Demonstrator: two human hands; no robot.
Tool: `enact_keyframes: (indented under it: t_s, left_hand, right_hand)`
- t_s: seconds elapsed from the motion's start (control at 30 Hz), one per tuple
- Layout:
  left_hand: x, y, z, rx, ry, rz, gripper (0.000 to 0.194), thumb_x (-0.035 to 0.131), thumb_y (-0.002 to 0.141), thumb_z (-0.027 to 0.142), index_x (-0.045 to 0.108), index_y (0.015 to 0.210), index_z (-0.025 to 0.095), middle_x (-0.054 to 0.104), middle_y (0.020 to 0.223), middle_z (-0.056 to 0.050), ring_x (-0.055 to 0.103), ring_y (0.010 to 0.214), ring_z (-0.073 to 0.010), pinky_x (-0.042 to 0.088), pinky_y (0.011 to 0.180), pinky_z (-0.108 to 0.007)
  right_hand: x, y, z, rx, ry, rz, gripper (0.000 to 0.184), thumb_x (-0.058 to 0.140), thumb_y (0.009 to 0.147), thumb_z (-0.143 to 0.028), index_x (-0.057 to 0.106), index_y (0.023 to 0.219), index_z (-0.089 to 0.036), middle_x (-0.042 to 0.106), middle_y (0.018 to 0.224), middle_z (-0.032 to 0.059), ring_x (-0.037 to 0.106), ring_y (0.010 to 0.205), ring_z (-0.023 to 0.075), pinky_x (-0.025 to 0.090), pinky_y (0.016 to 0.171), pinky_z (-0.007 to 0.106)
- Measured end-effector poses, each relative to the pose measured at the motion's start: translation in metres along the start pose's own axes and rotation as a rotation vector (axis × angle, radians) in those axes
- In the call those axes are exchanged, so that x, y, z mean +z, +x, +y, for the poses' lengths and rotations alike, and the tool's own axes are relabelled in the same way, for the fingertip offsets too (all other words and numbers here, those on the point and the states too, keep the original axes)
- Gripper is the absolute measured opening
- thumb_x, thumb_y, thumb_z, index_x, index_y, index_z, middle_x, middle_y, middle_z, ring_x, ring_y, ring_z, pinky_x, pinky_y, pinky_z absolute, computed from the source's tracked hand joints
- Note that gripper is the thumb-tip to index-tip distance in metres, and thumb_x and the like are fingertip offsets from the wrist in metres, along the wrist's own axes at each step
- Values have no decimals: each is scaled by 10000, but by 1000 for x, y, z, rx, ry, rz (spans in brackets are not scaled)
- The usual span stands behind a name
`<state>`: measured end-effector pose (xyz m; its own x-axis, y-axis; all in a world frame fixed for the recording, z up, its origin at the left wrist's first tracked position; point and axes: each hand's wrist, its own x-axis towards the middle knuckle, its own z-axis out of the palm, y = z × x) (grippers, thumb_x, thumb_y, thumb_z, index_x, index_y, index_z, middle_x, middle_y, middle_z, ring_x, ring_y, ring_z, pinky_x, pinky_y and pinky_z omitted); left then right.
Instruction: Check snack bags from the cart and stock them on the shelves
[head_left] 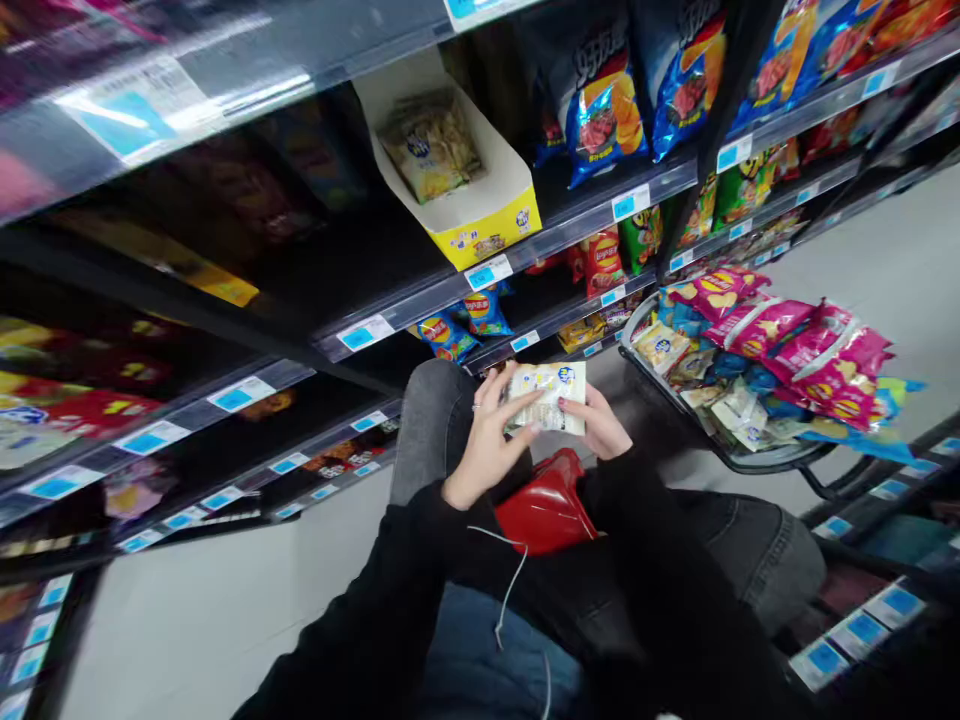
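Between my two hands is a small cream-coloured snack packet (546, 384) with blue and yellow print, held above my lap. My left hand (491, 425) grips its left side, fingers lying across the front. On the right side, my right hand (602, 418) pinches the packet with the thumb on its face. Below them a shiny red bag (546, 510) rests in my lap, touched by neither hand as far as I can see. An open yellow-and-white display box (491, 238) on the shelf ahead holds similar packets (431, 145) at its back.
A cart (739, 462) piled with pink chip bags (829, 350) and small packets stands to my right. Shelves with price tags (489, 273) run along the front and left. Blue chip bags (604, 115) stand beside the display box. Another low shelf edge (859, 635) lies at lower right.
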<state>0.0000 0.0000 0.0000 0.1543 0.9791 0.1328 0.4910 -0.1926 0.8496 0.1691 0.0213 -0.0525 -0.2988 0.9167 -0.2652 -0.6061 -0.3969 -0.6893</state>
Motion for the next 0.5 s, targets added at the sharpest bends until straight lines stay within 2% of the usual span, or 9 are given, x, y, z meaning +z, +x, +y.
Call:
enact_keyframes:
  t_s: [0.1,0.2,0.27,0.37,0.43,0.5]
  left_hand:
    - [-7,3,-7,-198,-381,-72,646,702,735,398,508,1337,262,436,1453,-89,364,1356,-311,300,1118,-486]
    - [-11,5,-11,-259,-566,-101,790,755,688,351,424,1396,235,536,1362,-117,508,1240,-303,425,1032,-454]
    - [-12,6,-13,-240,-497,-64,779,787,652,314,474,1358,214,553,1343,-121,540,1198,-300,441,1014,-442]
    - [-11,6,-16,-199,-348,5,711,791,640,300,537,1296,199,518,1373,-125,535,1197,-300,463,984,-425]
    - [-10,6,-16,-172,-311,56,685,791,636,302,556,1270,195,522,1358,-130,526,1204,-299,488,949,-409]
    - [-8,5,-16,-148,-311,88,667,798,621,304,573,1240,194,547,1318,-128,544,1177,-290,514,904,-392]
  right_hand:
    - [-5,0,-5,-1,-68,-74,540,815,582,-326,591,1061,-215,697,1078,57,655,987,250,527,888,395]
    - [-10,2,-5,-81,-216,-92,564,804,608,-349,579,1107,-211,665,1152,71,619,1077,265,503,939,404]
    - [-14,4,-4,-170,-348,-51,677,806,612,-351,528,1214,-219,636,1203,82,606,1104,270,506,937,400]
    - [-17,5,-2,-263,-464,1,904,803,627,-353,351,1404,-255,632,1206,91,635,1050,267,543,864,384]
    - [-18,3,-4,-300,-494,-17,847,792,643,-368,404,1388,-253,651,1178,90,647,1027,265,551,842,376]
    - [-19,0,-7,-327,-533,-41,641,792,640,-371,588,1231,-227,665,1165,87,641,1045,267,538,877,380]
